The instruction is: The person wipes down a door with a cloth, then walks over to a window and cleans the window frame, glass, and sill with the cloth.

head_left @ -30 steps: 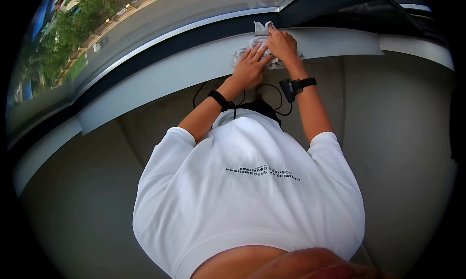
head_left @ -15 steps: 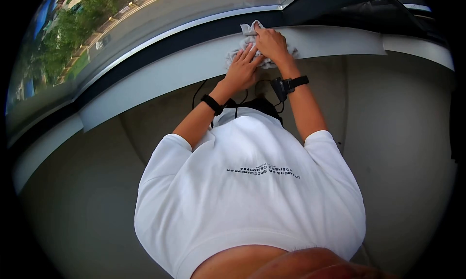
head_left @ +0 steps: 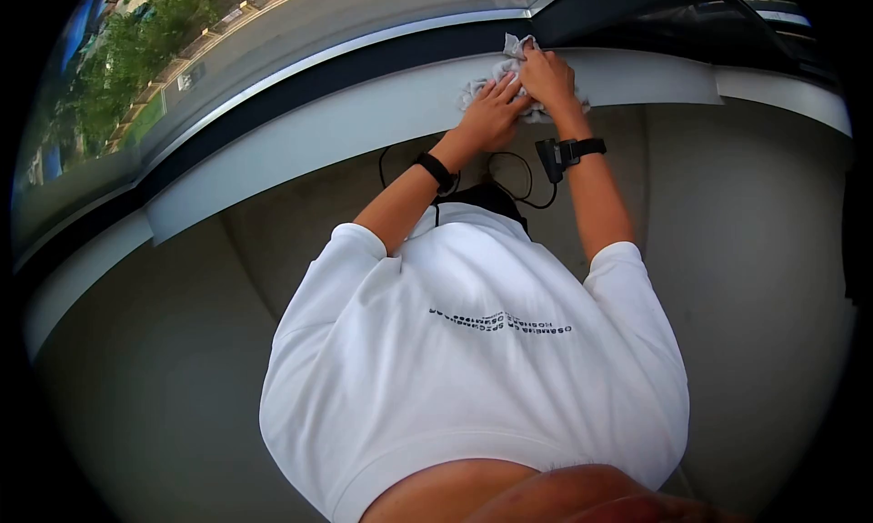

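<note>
A crumpled light grey cloth lies on the white window sill, one corner sticking up toward the dark window frame. My right hand is closed on the cloth, with the fingers curled into it. Beside it on the left, my left hand presses on the cloth's near part with its fingers stretched out and a little apart. Part of the cloth is hidden under both hands.
Beyond the sill runs the dark window frame, with glass showing trees and a road far below. A thin black cable hangs below the right wrist, near the black wrist device. Grey floor surrounds my body.
Both hands and the cloth have slid a short way to the right along the sill. The hold on the cloth looks the same.
</note>
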Motion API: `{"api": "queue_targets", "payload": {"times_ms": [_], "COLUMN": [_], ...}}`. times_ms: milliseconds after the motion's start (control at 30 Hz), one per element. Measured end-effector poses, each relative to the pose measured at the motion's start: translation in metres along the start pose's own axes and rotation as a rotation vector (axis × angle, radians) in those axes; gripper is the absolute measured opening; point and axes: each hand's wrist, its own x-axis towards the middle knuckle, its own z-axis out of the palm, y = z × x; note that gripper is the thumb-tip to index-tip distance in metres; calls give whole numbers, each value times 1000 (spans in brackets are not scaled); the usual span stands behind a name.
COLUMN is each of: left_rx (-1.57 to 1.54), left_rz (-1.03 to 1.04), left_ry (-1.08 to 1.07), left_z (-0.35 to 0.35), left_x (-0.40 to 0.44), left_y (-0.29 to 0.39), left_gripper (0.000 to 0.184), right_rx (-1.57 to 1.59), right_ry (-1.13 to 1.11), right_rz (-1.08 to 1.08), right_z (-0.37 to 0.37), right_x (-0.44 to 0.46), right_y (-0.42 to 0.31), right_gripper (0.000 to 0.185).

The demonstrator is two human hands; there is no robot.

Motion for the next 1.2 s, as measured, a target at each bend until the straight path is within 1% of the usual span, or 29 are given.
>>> {"api": "queue_targets", "payload": {"times_ms": [33,167,200,333,400,433,500,600,700,900,1033,1067,1167,1200], "left_rx": [6,5,3,10,12,30,65,113,93,145,125,104,31,22], "left_rz": [-17,-42,-39,3,51,41,19,51,-1,27,9,22,-14,-9], "left_ry": [4,3,0,20,39,43,56,176,166,127,106,113,91,92], "left_z": [-5,-29,-34,-29,-17,-13,-1,2,-1,1,-1,-3,-9,-12], "left_x": [-4,-28,-30,-21,-9,-8,-1,-5,-10,-2,-9,-11,-3,-4], "left_y": [3,5,5,6,2,0,-2,-2,3,-4,-6,-6,4,4], "left_gripper": [59,61,61,61,61,61,60,59,58,58,58,59,61,63], "right_rx": [10,40,63,104,101,96,117,137,155,201,172,179,213,193], "right_ry": [-1,-22,1,98,92,90,60,51,54,66,187,200,276,181], "right_rz": [7,-80,-85,24,69,89,81,41,51,118,65,55,66,83], "right_z": [2,2,2,5,0,-3,-1,-6,0,16,12,9,19,17], "right_x": [1,-2,-4,-4,-11,-12,-8,-2,-6,-14,-25,-28,-19,-17], "right_y": [-3,-22,-22,-5,-1,-1,6,0,-5,9,-8,-11,0,0], "right_gripper": [43,46,40,30,30,30,31,31,31,32,32,36,41,44]}}
